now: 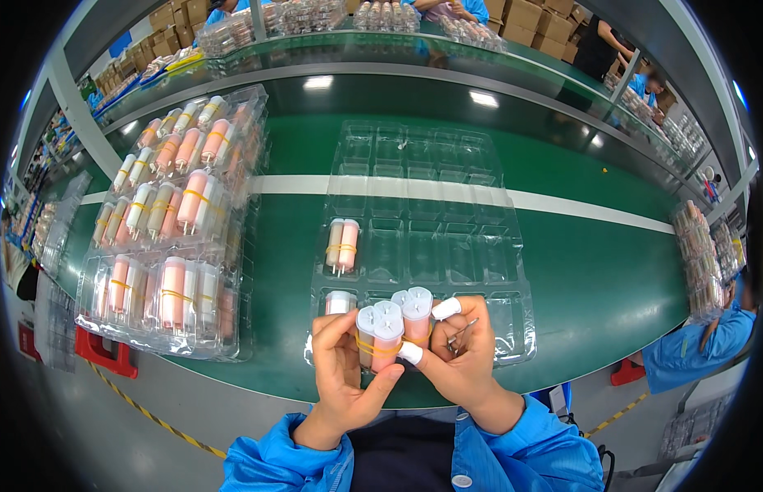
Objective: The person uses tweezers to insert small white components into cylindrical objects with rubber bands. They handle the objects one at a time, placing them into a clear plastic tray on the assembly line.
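Observation:
My left hand (346,369) grips a banded bundle of cylinders (382,328), pink and pale, with whitish caps and a yellow rubber band. My right hand (463,357), with white covers on thumb and forefinger, is closed on a second such bundle (414,309). The two bundles are side by side, cap ends up. Thin metal pieces show among my right fingers; what they belong to is unclear. Beneath is a clear plastic tray (431,190) with many compartments. One banded bundle (342,244) lies in its left column, another (340,302) below it, partly hidden by my left hand.
At left, a stack of clear trays (164,340) holds several banded bundles. The green table (594,271) has a white stripe across it. More filled trays (699,254) stand at the right edge beside a blue-sleeved person (697,348). A metal frame (86,123) rises at the far left.

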The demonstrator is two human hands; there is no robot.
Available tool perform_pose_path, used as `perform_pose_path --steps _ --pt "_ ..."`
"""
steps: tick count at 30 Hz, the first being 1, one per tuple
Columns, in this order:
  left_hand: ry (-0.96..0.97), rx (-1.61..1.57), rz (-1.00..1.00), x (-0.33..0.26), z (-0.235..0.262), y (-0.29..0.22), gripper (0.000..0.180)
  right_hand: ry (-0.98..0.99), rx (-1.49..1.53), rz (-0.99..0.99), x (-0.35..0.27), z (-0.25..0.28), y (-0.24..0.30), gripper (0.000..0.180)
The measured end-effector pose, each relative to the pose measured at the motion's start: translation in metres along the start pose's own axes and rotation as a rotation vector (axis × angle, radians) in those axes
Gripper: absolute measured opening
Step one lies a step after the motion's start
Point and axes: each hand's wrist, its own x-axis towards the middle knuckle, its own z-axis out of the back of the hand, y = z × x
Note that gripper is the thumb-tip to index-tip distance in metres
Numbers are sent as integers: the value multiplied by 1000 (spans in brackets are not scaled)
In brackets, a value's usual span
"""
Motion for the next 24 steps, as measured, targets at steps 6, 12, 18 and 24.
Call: perform_pose_path --steps 6,12,18,24 --pt "3 43 -23 0 1 0 69 6 9 13 0 0 0 45" --pt "1 62 -37 1 0 -1 69 6 22 38 1 -1 -1 45" --pt "-11 68 -17 -2 0 0 69 34 -21 2 0 1 1 47" --pt "-19 102 -14 -1 0 -1 69 57 16 -25 0 0 6 50"
